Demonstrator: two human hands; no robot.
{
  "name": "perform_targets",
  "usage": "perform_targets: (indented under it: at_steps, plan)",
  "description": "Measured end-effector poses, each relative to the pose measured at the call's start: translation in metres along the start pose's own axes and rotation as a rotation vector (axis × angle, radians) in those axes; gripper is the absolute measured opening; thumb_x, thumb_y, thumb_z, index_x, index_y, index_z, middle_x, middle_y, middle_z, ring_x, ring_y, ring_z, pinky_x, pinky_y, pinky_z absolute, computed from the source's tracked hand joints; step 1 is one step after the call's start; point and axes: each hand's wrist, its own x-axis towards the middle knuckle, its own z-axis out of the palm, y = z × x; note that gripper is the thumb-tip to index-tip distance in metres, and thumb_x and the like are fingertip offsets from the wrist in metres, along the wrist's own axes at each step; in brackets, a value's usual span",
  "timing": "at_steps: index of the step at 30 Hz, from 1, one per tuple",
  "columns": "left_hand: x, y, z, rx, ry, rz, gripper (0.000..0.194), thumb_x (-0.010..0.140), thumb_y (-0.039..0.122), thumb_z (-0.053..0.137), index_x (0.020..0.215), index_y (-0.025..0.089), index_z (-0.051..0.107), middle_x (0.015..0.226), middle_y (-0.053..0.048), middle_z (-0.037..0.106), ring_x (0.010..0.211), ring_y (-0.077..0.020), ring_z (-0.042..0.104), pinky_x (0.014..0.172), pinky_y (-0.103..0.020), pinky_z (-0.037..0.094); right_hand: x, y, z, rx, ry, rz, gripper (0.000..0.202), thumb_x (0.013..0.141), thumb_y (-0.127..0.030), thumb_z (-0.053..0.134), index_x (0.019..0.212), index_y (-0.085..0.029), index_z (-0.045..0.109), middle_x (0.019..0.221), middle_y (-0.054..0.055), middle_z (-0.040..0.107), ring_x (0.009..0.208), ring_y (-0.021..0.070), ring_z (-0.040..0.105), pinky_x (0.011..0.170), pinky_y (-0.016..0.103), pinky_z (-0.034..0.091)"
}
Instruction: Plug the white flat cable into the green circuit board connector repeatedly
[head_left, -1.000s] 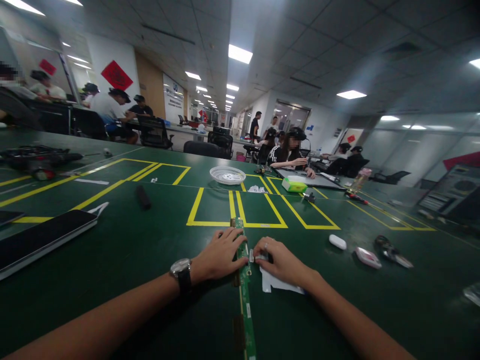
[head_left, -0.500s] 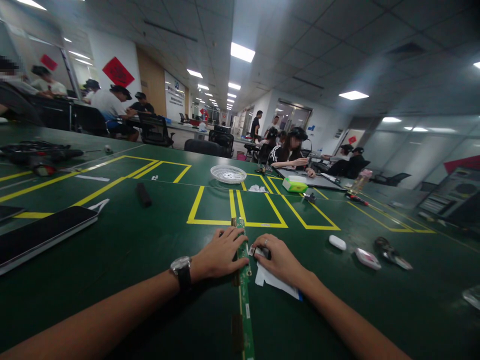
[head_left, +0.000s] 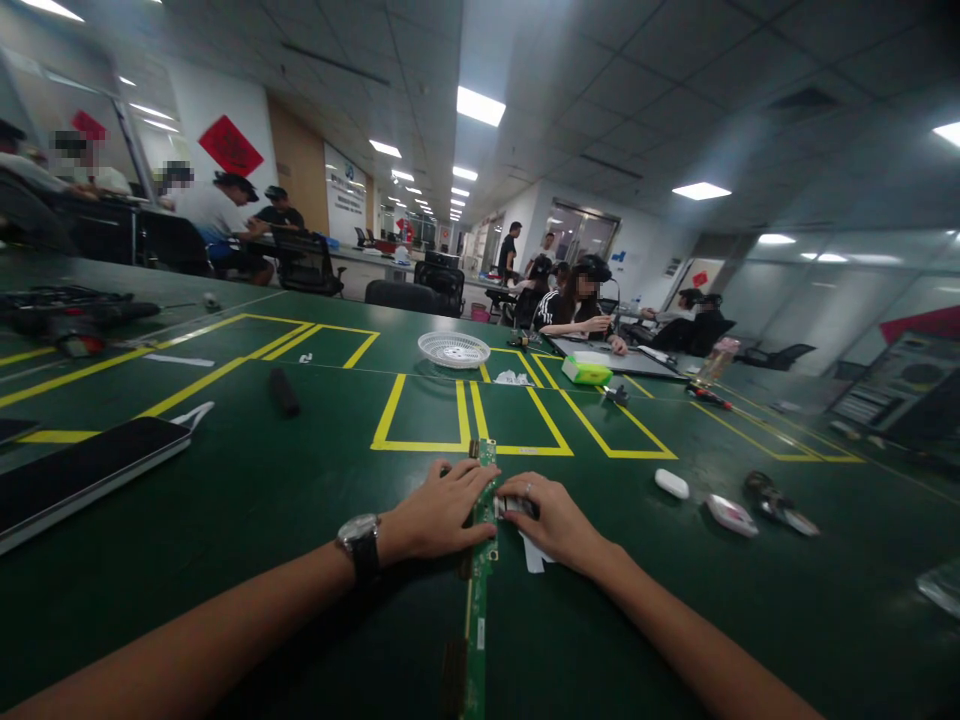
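Observation:
A long, narrow green circuit board [head_left: 478, 605] lies lengthwise before me, with brown strips along its left side. My left hand [head_left: 435, 512] grips the board near its far end, fingers across it and the thumb at its near side. Close by on the right, my right hand [head_left: 559, 515] pinches a white flat ribbon cable [head_left: 534, 555]. The cable's end is at the board's right edge, between the two hands. I cannot tell whether it sits in a connector there. Part of the cable is hidden under my right hand.
Yellow tape [head_left: 420, 446] marks the green table [head_left: 300, 520]. A white basket [head_left: 453, 352] stands beyond the board. A long black-topped device [head_left: 90, 470] lies left, near a black bar [head_left: 283, 392]. A white case [head_left: 671, 484] lies right. Across the table sits a person [head_left: 574, 300].
My right hand has turned the ribbon cable, bringing its end against the board's right edge; its blue tip is now out of sight. The board's near end has swung slightly left under my left hand.

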Motion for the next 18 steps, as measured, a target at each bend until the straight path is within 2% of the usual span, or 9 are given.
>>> perform_targets:
  at_steps: [4,8,11,18]
  plan:
    - [0.0003,0.0004,-0.0002,-0.005,0.002,-0.009,0.066,0.093,0.051,0.051,0.148,0.021,0.030,0.148,-0.010,0.044,0.134,-0.0302,0.038,0.106,-0.048,0.028,0.0000,0.0002,0.0011,0.004,0.041,0.028,0.037,0.081,-0.011,0.069,0.116,-0.022,0.061,0.113,0.006,0.065,0.107,0.0207,0.060,0.096,0.037,0.046]
    - [0.0007,0.0012,-0.0009,-0.001,-0.010,-0.016,0.067,0.093,0.053,0.050,0.149,0.021,0.030,0.149,-0.010,0.044,0.134,-0.0304,0.038,0.106,-0.048,0.027,0.0001,-0.0019,-0.0004,-0.102,0.094,0.091,0.024,0.076,-0.016,0.075,0.098,-0.019,0.065,0.107,0.007,0.063,0.104,0.0227,0.058,0.094,0.039,0.045]
    - [0.0003,0.0016,-0.0012,0.004,-0.017,-0.019,0.066,0.094,0.053,0.049,0.149,0.020,0.030,0.149,-0.010,0.043,0.135,-0.0304,0.037,0.106,-0.048,0.027,0.0000,-0.0043,-0.0015,-0.143,0.069,0.134,0.014,0.077,-0.020,0.075,0.088,-0.019,0.066,0.102,0.006,0.064,0.099,0.0225,0.058,0.090,0.038,0.045]
    - [-0.0006,0.0001,0.0000,-0.018,-0.007,-0.026,0.066,0.094,0.053,0.048,0.149,0.023,0.030,0.148,-0.009,0.044,0.133,-0.0313,0.039,0.104,-0.049,0.029,0.0001,-0.0065,0.0003,-0.167,0.047,0.118,0.011,0.081,-0.021,0.073,0.090,-0.019,0.066,0.100,0.006,0.065,0.098,0.0227,0.058,0.089,0.038,0.044]
